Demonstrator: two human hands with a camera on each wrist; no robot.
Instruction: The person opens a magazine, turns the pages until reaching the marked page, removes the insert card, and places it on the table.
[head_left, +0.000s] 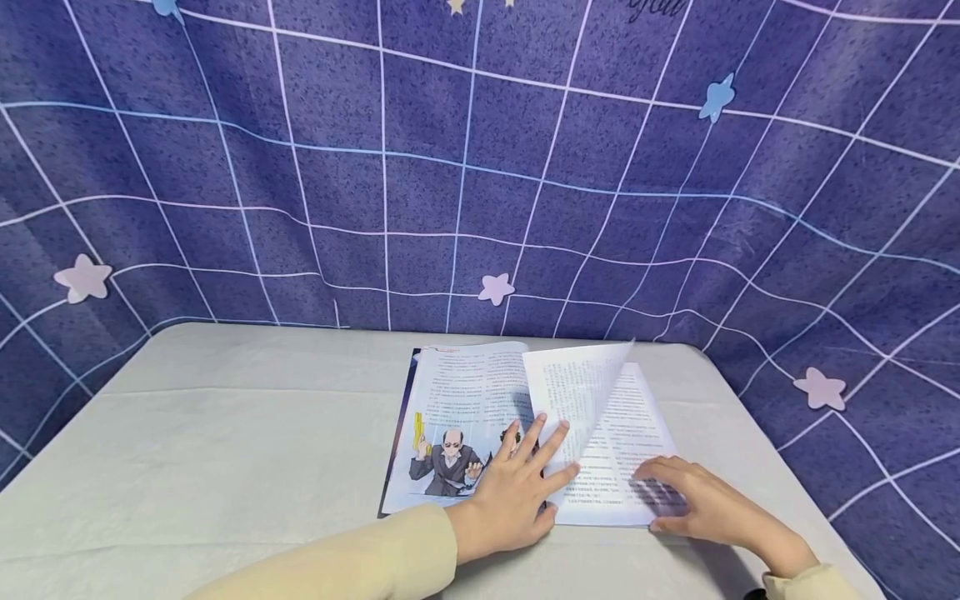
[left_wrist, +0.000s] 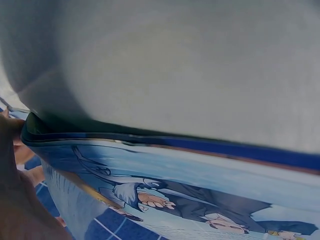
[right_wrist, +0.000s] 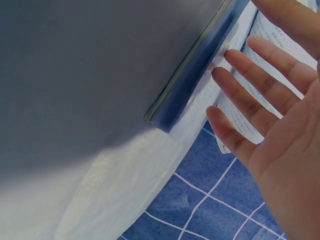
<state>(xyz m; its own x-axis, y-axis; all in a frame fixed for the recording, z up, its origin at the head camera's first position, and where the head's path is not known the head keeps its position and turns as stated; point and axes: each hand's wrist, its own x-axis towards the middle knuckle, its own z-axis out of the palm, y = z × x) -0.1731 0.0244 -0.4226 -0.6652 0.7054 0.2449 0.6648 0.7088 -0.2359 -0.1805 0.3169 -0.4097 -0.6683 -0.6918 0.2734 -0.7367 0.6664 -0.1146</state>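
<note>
A magazine (head_left: 457,392) lies open near the far edge of the pale tabletop (head_left: 225,442), directly under the left hand (head_left: 517,483) and partly under the right hand (head_left: 708,504). The left fingers are spread, reaching across the lower part of the fold, their tips against the lower left part of a raised page (head_left: 573,383). That page stands up from the fold and leans over the right-hand side, its upper corner pointing away from the person. The right fingers are slightly bent and apart, over the lower right corner of the printed page beneath; whether their tips touch the paper, I cannot tell. Left of the left hand, a cartoon man (head_left: 450,467) in a dark suit fills the page's lower part. Behind hangs a blue cloth (head_left: 420,192) with pale grid lines and stars.
</note>
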